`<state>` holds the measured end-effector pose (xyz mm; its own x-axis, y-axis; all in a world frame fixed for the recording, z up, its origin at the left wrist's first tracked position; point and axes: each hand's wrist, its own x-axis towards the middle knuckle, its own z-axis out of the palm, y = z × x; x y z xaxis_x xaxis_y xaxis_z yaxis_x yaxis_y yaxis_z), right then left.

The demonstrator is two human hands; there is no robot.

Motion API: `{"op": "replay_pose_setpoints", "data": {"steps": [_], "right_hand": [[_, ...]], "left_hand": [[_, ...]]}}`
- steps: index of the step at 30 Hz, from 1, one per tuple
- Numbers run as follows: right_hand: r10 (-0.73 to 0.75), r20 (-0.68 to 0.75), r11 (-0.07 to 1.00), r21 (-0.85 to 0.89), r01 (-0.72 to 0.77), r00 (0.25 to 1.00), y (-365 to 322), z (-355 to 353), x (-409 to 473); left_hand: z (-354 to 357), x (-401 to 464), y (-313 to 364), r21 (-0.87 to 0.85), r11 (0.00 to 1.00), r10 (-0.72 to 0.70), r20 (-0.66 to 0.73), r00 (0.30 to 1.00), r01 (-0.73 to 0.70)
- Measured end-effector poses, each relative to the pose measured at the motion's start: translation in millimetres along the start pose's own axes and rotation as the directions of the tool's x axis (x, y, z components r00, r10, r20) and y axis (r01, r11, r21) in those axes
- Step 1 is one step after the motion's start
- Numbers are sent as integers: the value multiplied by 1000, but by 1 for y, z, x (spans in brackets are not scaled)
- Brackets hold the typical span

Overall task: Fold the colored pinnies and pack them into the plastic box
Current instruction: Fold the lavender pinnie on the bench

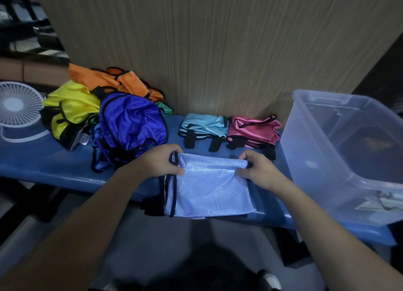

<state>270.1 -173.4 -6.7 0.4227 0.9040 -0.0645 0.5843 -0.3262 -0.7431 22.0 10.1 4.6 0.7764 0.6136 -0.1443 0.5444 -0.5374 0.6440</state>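
Pinny (pixel 209 186): light, limp, likely slippery.
Hold: left hand (pixel 159 162), right hand (pixel 259 168) pinch far-edge corners, 12 o'clock.
Box (pixel 340 151): 3 o'clock.

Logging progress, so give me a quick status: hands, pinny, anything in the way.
Left hand and right hand both pinch the pale blue pinny at its far edge, mid-fold. Plastic box open at right. Nothing blocking.

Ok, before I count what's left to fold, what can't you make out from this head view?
- Unfolded pile: pinnies overlap, so the count is hidden.
- Plastic box: right side cut off by the frame edge; contents blurred behind its cloudy wall.
- Pale blue pinny: layers underneath hidden by its top panel; both hands cover the far corners.
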Motion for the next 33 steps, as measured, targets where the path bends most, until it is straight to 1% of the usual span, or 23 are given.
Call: {"op": "replay_pose_setpoints", "data": {"steps": [4,7,9,11,13,17,20,23,25,28,33], "right_hand": [[26,-12,999,42,-26,1000,-1,1,0],[34,-18,998,48,-33,999,-1,-1,-1],[44,-40,999,22,-43,998,0,-1,-1],[26,-66,1000,-1,-26,997,0,-2,0],[11,-107,1000,-16,-12,994,-1,-3,0],[16,-185,1000,14,-14,983,-4,-3,-5],[22,-187,993,121,1,982,-7,-3,-12],[11,-161,986,167,17,987,-9,-4,-20],[-5,-142,991,134,24,990,-9,-5,-25],[-55,-107,998,26,58,993,-7,-5,-32],[-115,-50,993,-22,114,992,-5,-5,-43]], "left_hand": [[2,-1,2,9,1000,19,-63,998,-18],[3,2,4,73,997,48,-108,993,-40],[5,2,9,125,989,105,-163,981,-85],[7,3,13,206,969,188,-248,950,-138],[10,4,15,303,936,281,-327,902,-182],[15,2,13,471,846,456,-399,796,-249],[18,-6,14,552,786,553,-426,716,-279],[22,-16,15,610,739,613,-431,662,-287],[25,-23,14,651,703,646,-418,639,-285],[29,-33,14,688,658,691,-387,611,-308],[37,-53,14,696,609,734,-314,602,-380]]}}
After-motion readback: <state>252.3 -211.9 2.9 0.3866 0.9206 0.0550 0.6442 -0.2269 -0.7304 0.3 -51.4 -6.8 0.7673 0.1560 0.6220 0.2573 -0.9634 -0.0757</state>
